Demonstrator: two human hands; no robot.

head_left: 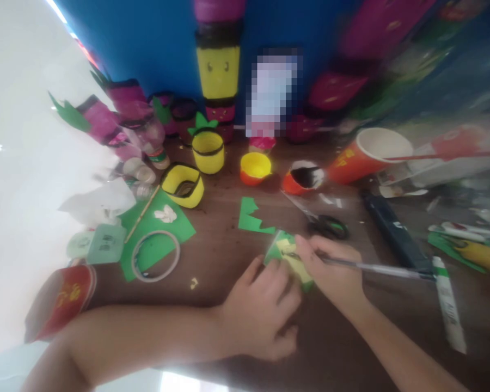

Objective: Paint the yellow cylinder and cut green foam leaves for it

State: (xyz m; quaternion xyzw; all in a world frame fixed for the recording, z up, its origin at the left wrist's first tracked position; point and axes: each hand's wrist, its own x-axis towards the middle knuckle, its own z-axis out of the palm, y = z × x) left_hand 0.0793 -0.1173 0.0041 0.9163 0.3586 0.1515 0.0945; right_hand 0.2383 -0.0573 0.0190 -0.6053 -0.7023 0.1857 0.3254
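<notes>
Right hand [337, 267] gripping a slim pen [367, 266], left hand [265, 310], curled, pressing the green-and-yellow piece [292, 258], scissors [330, 226] at one o'clock from it!

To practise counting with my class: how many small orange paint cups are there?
2. The yellow-lined cup is near the middle; the black-stained cup is right of it, before the large orange cup. More may be hidden.
</notes>
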